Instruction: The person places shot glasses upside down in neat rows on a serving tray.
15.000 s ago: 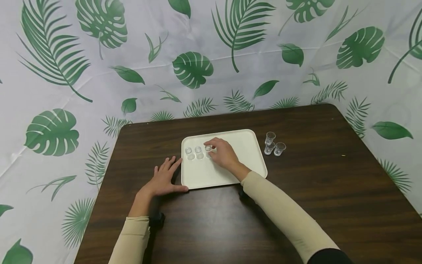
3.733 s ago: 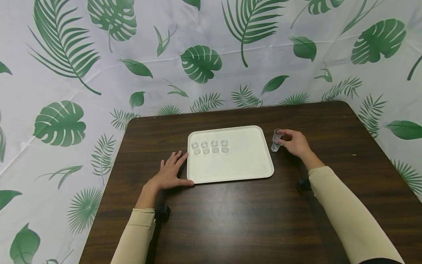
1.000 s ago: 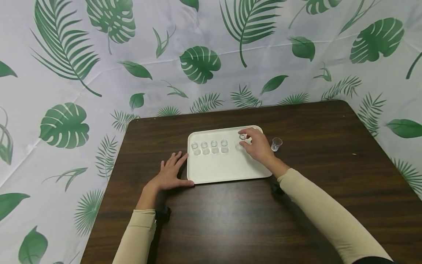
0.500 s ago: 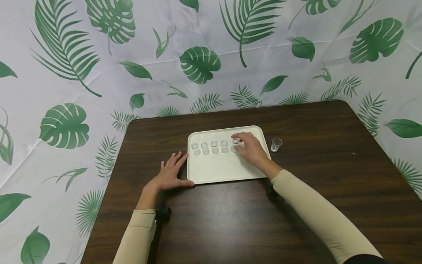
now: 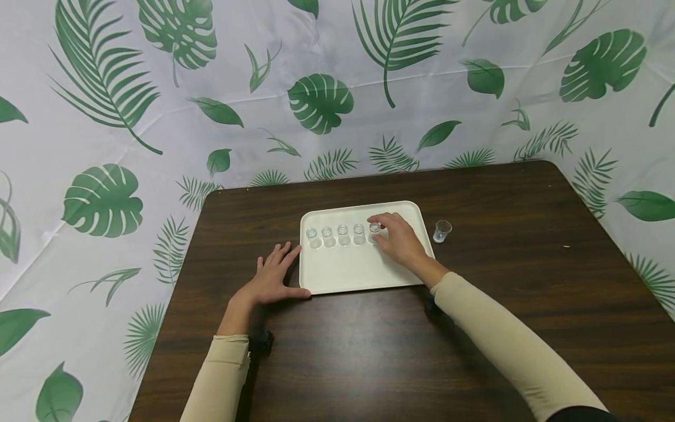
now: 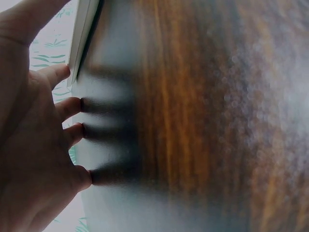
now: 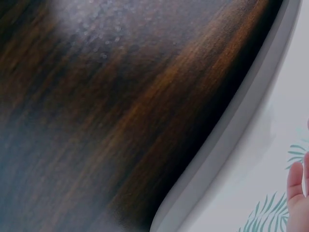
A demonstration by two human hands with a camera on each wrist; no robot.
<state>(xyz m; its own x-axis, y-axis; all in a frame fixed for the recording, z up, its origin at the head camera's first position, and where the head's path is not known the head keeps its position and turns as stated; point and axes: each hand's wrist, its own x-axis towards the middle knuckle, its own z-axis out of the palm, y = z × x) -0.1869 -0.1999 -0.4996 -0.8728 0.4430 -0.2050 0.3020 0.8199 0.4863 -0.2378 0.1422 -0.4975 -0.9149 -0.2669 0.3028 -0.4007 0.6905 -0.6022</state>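
Thumb and fingers of my right hand (image 5: 399, 239) pinch a small clear shot glass (image 5: 375, 227) at the right end of a row on the white tray (image 5: 364, 266). Left of it, several matching shot glasses (image 5: 343, 234) stand in that row, narrow ends up. My left hand (image 5: 269, 281) rests on the table with its fingers spread, index fingertip at the tray's left edge and thumb at the near left corner. In the left wrist view its fingertips (image 6: 72, 104) meet the wood beside the tray's rim. The right wrist view catches only some fingers (image 7: 295, 181) at its edge.
One more shot glass (image 5: 442, 231), mouth up, stands on the dark wooden table (image 5: 337, 357) just right of the tray. A white cloth with green leaves (image 5: 221, 146) hangs behind the table.
My right hand has brought a shot glass from the table right of the tray to the row's end, shifting slightly left and nearer over the last second. My left hand stays put.
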